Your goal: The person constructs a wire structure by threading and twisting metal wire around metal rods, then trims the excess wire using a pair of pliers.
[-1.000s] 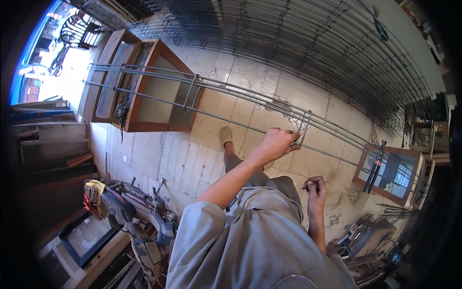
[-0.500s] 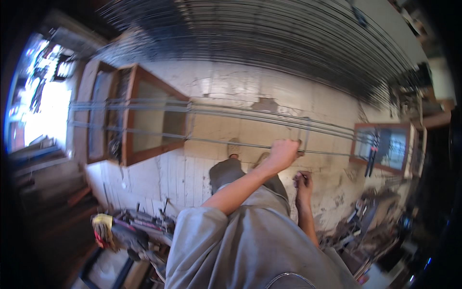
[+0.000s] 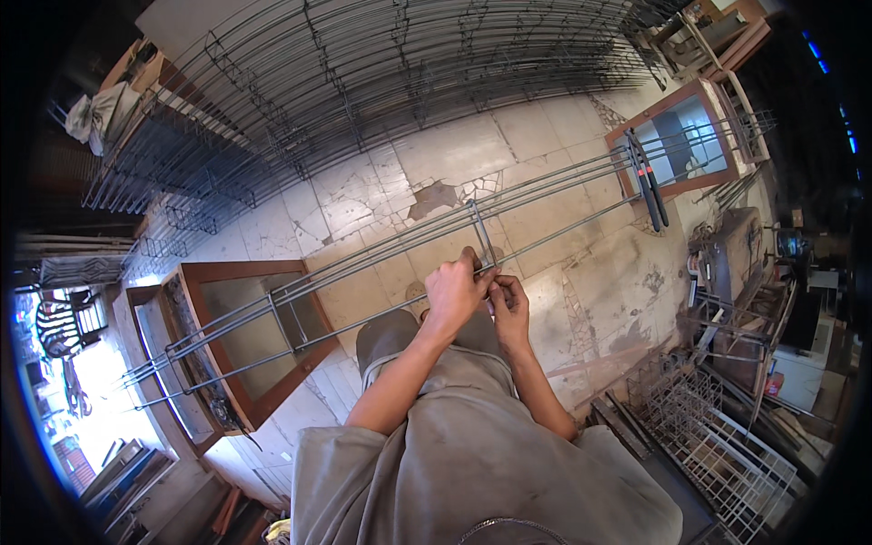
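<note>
A long cage of thin steel rods (image 3: 391,250) lies across two wooden frames, running from lower left to upper right over a cracked tile floor (image 3: 545,209). The left hand (image 3: 454,292) is closed over the near rod at the cage's middle, right where a rectangular wire stirrup (image 3: 481,232) crosses the bars. The right hand (image 3: 510,304) sits just beside it, touching it, fingers curled and pinched at the same spot; whatever it pinches is too small to make out, possibly tie wire.

The near wooden frame (image 3: 245,345) is a brown open box with a pale panel inside, and the rods rest on its top edge. The far wooden frame (image 3: 677,136) is the same kind, holding a glass-like pane. A pair of dark-handled pliers or cutters (image 3: 649,186) hangs on the rods by it.

Beyond the floor, many more finished rod cages (image 3: 363,82) are stacked side by side, grey and ribbed. At lower right stands a white wire rack (image 3: 727,445) among scrap metal.
</note>
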The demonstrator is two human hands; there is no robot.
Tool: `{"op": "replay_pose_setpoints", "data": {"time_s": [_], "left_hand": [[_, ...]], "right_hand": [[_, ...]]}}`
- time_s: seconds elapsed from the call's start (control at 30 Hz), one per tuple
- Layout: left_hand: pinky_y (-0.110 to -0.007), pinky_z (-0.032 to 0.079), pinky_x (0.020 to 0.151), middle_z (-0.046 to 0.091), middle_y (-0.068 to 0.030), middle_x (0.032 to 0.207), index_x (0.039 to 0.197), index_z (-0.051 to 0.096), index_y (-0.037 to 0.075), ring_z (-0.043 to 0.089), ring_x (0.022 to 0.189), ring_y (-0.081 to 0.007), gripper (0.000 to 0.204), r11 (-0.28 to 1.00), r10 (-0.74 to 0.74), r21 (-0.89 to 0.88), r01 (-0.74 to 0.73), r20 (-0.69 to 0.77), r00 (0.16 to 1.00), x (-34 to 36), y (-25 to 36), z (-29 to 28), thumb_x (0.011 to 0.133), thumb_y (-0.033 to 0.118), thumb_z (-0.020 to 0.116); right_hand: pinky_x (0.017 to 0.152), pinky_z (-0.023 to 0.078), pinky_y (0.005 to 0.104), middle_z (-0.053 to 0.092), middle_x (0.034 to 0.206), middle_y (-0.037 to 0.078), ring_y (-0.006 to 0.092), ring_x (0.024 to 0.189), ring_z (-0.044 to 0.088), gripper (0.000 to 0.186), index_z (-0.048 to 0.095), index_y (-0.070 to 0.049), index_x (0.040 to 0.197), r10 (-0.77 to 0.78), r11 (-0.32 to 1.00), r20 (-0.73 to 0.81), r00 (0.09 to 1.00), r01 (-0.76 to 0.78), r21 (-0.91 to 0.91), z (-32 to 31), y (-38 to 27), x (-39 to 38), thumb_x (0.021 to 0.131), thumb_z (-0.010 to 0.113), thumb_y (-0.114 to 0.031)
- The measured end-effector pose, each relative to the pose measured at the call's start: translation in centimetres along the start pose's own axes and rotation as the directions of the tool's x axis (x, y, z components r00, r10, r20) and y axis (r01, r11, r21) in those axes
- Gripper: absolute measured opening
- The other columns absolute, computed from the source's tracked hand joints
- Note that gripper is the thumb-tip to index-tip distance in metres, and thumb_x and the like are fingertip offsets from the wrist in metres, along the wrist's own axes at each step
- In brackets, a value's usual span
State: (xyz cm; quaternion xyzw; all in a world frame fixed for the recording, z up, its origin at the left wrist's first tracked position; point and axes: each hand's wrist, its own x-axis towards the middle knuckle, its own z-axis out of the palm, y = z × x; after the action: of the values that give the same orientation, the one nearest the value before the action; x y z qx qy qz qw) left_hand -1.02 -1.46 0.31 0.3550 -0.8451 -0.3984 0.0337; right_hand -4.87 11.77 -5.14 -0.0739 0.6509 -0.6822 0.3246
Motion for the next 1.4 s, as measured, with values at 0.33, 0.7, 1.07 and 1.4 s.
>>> {"op": "replay_pose_setpoints", "data": {"time_s": [0.33, 0.7, 1.07, 1.4], "left_hand": [[-0.038, 0.053, 0.066, 0.074, -0.0113, 0.085, 0.102, 0.076, 0.009, 0.07, 0.069, -0.0295, 0.035, 0.998, -0.028, -0.06, 0.022, -0.085, 0.996, -0.5, 0.7, 0.2, 0.082, 0.038, 0.075], [-0.033, 0.051, 0.068, 0.075, -0.0023, 0.097, 0.108, 0.074, 0.012, 0.065, 0.07, -0.0174, 0.039, 0.971, -0.18, -0.15, 0.187, 0.055, 0.982, 0.2, 1.4, -0.2, 0.076, 0.033, 0.079], [-0.032, 0.051, 0.069, 0.074, -0.0051, 0.093, 0.103, 0.074, 0.008, 0.066, 0.074, -0.0182, 0.037, 0.957, -0.199, -0.186, 0.221, 0.128, 0.971, 1.0, 0.8, -0.4, 0.075, 0.03, 0.081], [-0.036, 0.052, 0.07, 0.075, -0.0041, 0.096, 0.101, 0.072, 0.011, 0.07, 0.076, -0.0224, 0.03, 0.963, -0.205, -0.167, 0.21, 0.044, 0.978, -0.2, 2.1, -0.7, 0.078, 0.03, 0.078]], "right_hand": [[0.069, 0.042, 0.0214, 0.058, 0.087, 0.0, 0.0071, 0.077, 0.053, 0.01, 0.059, -0.003, 0.105, -0.033, 0.975, -0.05, 0.998, 0.043, 0.218, 0.7, 1.2, 1.1, 0.1, 0.057, -0.011], [0.062, 0.037, 0.0221, 0.053, 0.082, -0.001, 0.0073, 0.071, 0.047, 0.007, 0.055, -0.008, 0.094, 0.057, 0.901, 0.11, 0.992, -0.099, 0.423, 0.0, 1.8, 1.8, 0.1, 0.056, -0.011], [0.061, 0.036, 0.0201, 0.055, 0.08, -0.001, 0.0055, 0.069, 0.046, 0.013, 0.057, -0.005, 0.101, 0.039, 0.896, 0.193, 0.981, -0.119, 0.427, -0.7, 1.4, 1.9, 0.102, 0.055, -0.018], [0.056, 0.037, 0.0211, 0.051, 0.074, -0.002, 0.006, 0.062, 0.046, 0.012, 0.053, -0.009, 0.094, 0.025, 0.92, 0.008, 1.0, -0.026, 0.392, 2.0, 0.0, 1.0, 0.104, 0.049, -0.014]]}}
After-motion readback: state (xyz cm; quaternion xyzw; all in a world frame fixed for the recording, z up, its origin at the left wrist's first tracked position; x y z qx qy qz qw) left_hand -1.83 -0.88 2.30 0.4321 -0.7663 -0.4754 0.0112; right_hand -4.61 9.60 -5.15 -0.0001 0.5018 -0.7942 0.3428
